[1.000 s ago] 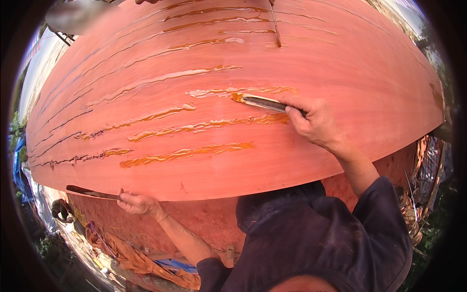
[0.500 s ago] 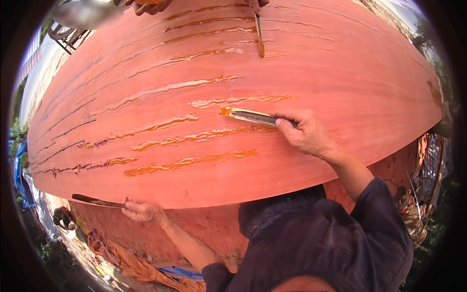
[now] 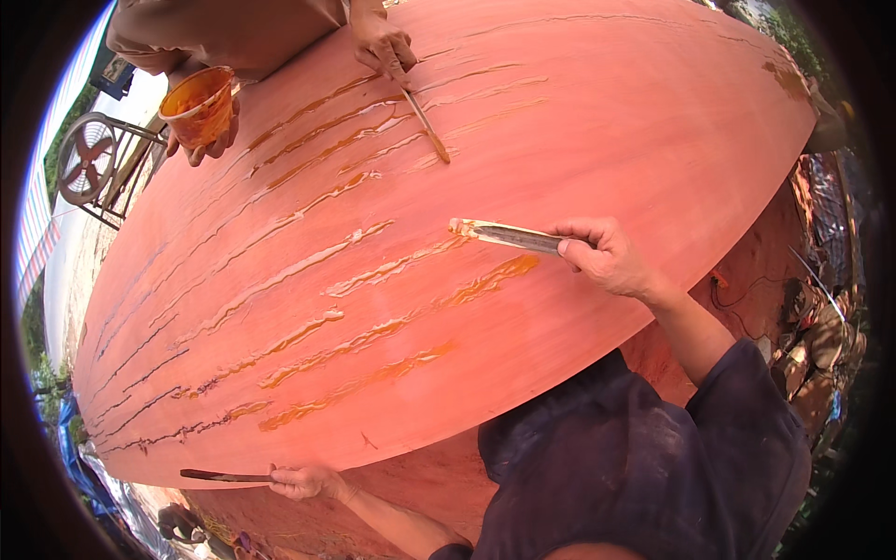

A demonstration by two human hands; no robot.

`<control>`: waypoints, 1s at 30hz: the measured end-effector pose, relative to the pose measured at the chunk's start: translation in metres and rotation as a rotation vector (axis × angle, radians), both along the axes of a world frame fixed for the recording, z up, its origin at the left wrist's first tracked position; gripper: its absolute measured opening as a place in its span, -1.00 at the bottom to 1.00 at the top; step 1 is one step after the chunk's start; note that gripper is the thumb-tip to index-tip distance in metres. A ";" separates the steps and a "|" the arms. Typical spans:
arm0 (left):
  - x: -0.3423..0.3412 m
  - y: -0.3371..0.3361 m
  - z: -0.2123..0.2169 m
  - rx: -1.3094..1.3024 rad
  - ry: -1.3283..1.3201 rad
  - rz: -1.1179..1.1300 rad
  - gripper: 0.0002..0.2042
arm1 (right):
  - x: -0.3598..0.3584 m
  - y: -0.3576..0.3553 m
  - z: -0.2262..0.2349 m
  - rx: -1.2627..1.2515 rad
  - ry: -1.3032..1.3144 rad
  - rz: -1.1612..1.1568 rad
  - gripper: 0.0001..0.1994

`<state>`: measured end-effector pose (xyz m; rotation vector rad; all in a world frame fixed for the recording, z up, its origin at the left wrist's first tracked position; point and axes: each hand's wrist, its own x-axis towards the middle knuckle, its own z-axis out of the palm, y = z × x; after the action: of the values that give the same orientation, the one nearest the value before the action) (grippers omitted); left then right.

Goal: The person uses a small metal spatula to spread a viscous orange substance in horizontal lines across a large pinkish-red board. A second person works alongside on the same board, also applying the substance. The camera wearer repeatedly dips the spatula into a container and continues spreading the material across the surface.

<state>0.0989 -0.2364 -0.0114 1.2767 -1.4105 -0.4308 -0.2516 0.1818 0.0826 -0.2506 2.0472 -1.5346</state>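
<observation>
A broad, curved reddish surface [image 3: 597, 140], shaped like a boat hull, spreads in front of me. Wet orange lines run along its seams, such as the orange streak [image 3: 373, 378] near my side. My right hand [image 3: 609, 259] is closed round a flat stick [image 3: 511, 235]; orange paste coats its tip, which sits at the right end of one streak. By the hull's near edge, my left hand [image 3: 306, 483] grips a dark flat stick [image 3: 222, 477], its fingers pinched on one end.
Across the hull, a co-worker's hand [image 3: 385, 51] holds a thin stick [image 3: 429, 129] against the surface. Their other hand carries an orange plastic tub [image 3: 198, 107]. A metal fan [image 3: 87, 159] stands at the far left. Blue sheeting [image 3: 70, 429] lies at the left edge.
The view has shifted and turned, bringing the co-worker's tub and the fan into sight. My right stick's tip has moved along to the right end of a streak. Both hands keep their sticks.
</observation>
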 end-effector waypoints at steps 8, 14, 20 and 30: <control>0.010 -0.013 -0.003 0.008 -0.121 0.008 -0.56 | -0.017 0.073 -0.010 -0.137 -0.075 -0.097 -0.71; 0.003 -0.010 0.002 0.106 -0.062 -0.042 -0.52 | -0.039 0.116 0.003 -0.316 -0.361 -0.036 -0.69; 0.016 -0.018 -0.004 -0.024 -0.211 -0.032 -0.55 | -0.078 0.090 -0.011 -0.177 -0.127 0.181 -0.64; 0.009 -0.012 -0.006 -0.002 -0.126 -0.038 -0.58 | -0.134 -0.007 -0.027 0.011 0.530 0.539 -0.71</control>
<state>0.1077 -0.2489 -0.0170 1.2961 -1.5423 -0.3795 -0.3856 0.1748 0.0560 -1.2054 2.1111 -1.1917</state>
